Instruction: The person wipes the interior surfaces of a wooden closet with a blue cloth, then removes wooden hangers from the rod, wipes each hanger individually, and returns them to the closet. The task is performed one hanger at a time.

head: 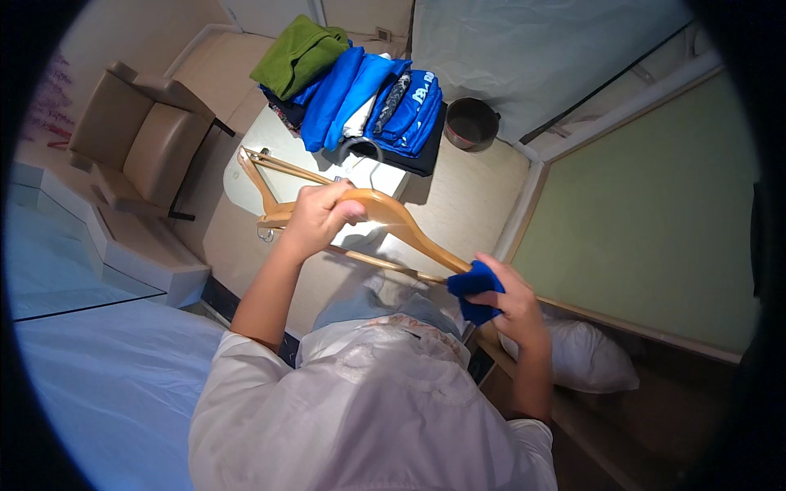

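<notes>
My left hand grips a wooden clothes hanger near its middle, just below the metal hook. In my right hand is a blue cloth, wrapped around the hanger's right end. The hanger's lower bar runs below its curved shoulder. Beyond my left hand, another wooden hanger with metal clips reaches over the white table; whether my left hand also holds it I cannot tell.
Folded clothes, mostly blue with a green piece on top, are stacked on the table. A beige armchair stands left, a dark pot behind right. A pale green panel and white stuffed bag lie right.
</notes>
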{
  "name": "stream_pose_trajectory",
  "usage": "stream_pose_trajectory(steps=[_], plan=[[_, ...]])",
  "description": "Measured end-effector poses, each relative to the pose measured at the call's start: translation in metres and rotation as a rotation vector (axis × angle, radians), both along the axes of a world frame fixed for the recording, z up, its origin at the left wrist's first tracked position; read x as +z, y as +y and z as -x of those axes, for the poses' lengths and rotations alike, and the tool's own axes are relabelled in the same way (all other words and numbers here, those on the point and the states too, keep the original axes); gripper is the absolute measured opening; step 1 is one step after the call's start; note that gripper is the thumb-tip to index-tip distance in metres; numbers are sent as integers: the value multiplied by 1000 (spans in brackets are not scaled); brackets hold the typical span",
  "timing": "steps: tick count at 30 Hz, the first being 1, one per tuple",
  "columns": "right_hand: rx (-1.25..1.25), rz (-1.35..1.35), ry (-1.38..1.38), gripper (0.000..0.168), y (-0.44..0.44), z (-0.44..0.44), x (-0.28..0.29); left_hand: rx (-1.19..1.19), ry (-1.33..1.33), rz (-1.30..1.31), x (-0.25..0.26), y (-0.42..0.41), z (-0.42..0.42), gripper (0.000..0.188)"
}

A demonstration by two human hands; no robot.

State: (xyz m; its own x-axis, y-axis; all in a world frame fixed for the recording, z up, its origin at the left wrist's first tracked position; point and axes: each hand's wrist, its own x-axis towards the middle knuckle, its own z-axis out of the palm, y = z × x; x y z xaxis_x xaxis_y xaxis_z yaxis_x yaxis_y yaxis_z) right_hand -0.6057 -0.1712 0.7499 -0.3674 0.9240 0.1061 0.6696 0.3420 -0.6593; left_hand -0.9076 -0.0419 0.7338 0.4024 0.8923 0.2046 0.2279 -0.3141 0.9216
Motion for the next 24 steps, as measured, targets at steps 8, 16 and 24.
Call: stream_pose_trajectory(steps=[8,16,24], plan=[[-409,-323,204,20,6,-21,1,109,-225,287,-11,-8,-4,37],[-760,-825,143,18,26,8,-3,131,-363,410,-9,-31,-34,37],[-235,-606,43,22,38,60,16,79,-97,305,-5,-56,-64,35]])
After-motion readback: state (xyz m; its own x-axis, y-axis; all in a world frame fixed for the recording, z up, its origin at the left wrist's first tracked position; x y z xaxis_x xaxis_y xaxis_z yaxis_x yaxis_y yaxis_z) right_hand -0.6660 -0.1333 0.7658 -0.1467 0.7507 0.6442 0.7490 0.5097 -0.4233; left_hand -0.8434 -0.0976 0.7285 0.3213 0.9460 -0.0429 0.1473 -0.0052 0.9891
